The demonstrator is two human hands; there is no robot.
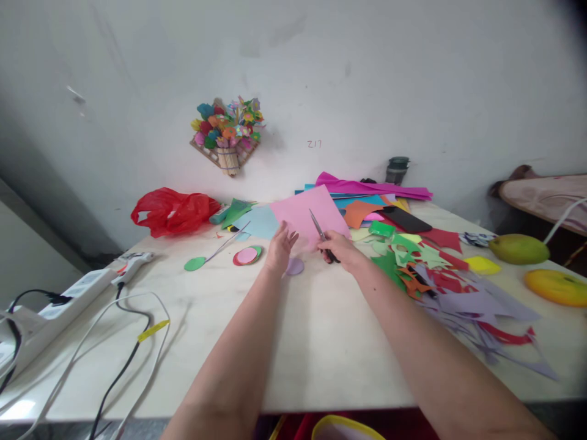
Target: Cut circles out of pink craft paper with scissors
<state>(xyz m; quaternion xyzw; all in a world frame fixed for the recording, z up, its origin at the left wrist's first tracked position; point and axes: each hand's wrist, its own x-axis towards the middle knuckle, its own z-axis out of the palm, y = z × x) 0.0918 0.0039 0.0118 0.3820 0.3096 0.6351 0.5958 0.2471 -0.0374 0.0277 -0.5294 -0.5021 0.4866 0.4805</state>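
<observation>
Two-handed, grasping scissors [320, 230] in right hand [339, 247] with left hand [280, 249] free, best steady the pink sheet [298, 212] at twelve o'clock.

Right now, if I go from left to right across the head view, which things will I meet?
Power strip, red plastic bag, stacked paper circles, left hand, scissors, black phone, green mango.

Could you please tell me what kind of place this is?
Probably a paper-craft workspace, perhaps at home: the right hand holds scissors, coloured paper scraps cover part of the table, and craft flowers hang on the wall.
</observation>
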